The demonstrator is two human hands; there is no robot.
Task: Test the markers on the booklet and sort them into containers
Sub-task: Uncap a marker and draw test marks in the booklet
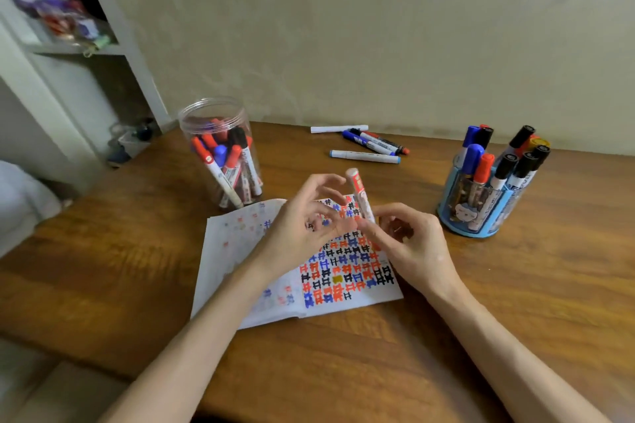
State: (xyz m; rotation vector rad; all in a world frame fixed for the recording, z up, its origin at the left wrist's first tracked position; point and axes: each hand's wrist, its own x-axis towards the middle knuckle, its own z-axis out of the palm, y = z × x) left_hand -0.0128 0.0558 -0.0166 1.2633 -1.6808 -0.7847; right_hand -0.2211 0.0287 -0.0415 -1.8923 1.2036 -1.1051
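Right now, on my feed, both hands hover low over the open booklet [226, 251], which lies flat on the wooden table [515, 285] between the two containers. The right hand [415, 244] pinches a marker [359, 192] by its lower end, thumb and forefinger curled in around it, the other fingers tucked behind. The marker stands nearly upright, tilted a little away from me, with a white barrel, a red label and a pale top end. Its lower end sits just above the right page, which is crowded with rows of red, blue and black test marks. The left hand [302, 227] is just beside the marker, fingers loosely curved and spread. Its fingertips meet the right hand's near the marker's base, but the blur keeps me from telling whether it has hold of anything.

At the far left stands a clear jar [220, 154] full of red, blue and black markers. At the far right is a blue holder [477, 213], also packed with upright capped markers. Several loose markers [367, 144] lie together near the wall, well apart from the booklet.
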